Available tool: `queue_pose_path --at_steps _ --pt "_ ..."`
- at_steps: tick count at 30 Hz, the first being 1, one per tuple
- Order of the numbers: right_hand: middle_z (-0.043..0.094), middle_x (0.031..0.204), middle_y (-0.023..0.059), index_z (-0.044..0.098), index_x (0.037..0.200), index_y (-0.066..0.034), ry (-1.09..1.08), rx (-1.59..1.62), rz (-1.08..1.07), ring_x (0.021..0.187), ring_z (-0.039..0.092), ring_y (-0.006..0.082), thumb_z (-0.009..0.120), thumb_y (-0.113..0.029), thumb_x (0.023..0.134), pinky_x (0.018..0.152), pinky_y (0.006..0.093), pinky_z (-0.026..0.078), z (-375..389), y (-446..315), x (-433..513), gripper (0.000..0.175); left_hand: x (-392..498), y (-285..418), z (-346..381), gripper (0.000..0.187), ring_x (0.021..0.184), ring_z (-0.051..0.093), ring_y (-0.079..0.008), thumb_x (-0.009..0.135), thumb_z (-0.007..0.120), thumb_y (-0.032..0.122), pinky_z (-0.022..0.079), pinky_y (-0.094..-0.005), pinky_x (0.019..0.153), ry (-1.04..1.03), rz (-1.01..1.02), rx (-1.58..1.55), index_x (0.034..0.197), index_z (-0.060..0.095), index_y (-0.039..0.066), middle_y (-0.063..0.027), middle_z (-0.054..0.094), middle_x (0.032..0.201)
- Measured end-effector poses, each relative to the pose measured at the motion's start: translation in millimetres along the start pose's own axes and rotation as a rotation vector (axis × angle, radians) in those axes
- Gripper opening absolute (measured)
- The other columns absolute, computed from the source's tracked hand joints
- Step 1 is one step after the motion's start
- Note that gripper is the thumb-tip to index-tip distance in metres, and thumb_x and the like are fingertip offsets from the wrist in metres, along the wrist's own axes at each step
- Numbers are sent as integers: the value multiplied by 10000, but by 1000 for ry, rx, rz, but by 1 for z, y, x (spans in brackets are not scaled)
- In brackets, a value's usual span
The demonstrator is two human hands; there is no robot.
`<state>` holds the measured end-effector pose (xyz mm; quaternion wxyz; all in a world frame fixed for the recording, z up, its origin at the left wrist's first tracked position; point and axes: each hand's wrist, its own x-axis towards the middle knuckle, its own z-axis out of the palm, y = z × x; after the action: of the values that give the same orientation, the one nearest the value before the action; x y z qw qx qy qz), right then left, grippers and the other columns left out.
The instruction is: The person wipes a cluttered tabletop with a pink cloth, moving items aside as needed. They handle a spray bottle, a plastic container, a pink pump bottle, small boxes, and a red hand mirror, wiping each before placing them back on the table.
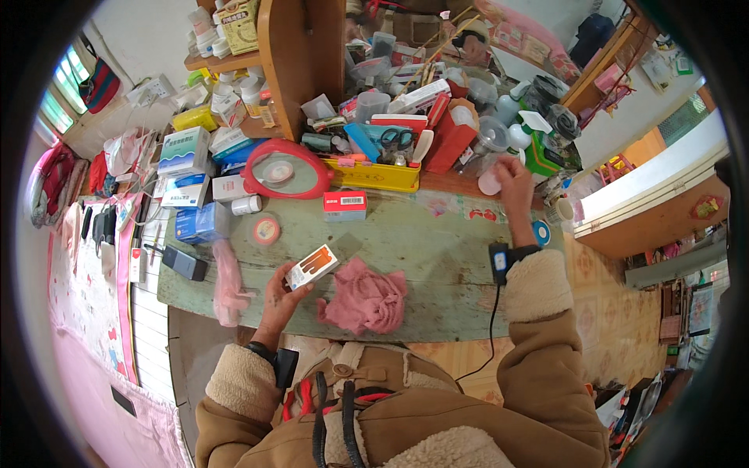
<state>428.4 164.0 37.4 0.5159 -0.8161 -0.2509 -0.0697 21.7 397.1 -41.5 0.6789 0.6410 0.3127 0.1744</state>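
Observation:
My left hand (282, 297) holds a small white box with an orange pattern (313, 267) above the near left part of the worn green tabletop (445, 269). A crumpled pink cloth (368, 295) lies to the right of that hand. My right hand (515, 180) is at the table's back right, its fingers on a round, pale translucent plastic item (489, 182). A red and white box (345, 206) sits near the middle, in front of a yellow tray (374, 175) that holds scissors (398, 139) and other items. A round container with an orange-red label (266, 230) lies at the left.
Medicine boxes (184, 152), a white bottle (246, 205) and a red-framed mirror (287, 168) crowd the back left. A pink plastic bag (227, 286) hangs near the left edge. A red paper bag (453, 137) and a green-and-white spray bottle (535, 128) stand at the back right.

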Motion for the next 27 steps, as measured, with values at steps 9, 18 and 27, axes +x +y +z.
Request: queue_pose_path --at_steps 9,18,27 --pt "605 856 77 536 871 -86 70 -849 -313 803 605 301 537 -148 832 628 417 485 11 -2 64 73 -17 -10 -17 499 942 536 -125 740 692 5 437 -251 810 79 -72 -114 1189 472 3 -55 569 1037" --pt "536 948 72 587 972 -130 -44 -989 -357 858 589 277 524 -151 830 668 420 489 16 -6 60 156 -25 -14 -24 506 954 523 -134 749 704 36 429 -265 828 97 -40 -38 1196 470 4 -53 554 1051" --pt "527 1086 117 520 1110 -78 -574 -340 -490 966 555 292 633 -172 774 800 374 459 106 -41 -53 367 -18 -12 -17 508 965 521 -149 728 720 40 449 -276 813 78 -100 -12 1176 483 3 -52 542 1051"
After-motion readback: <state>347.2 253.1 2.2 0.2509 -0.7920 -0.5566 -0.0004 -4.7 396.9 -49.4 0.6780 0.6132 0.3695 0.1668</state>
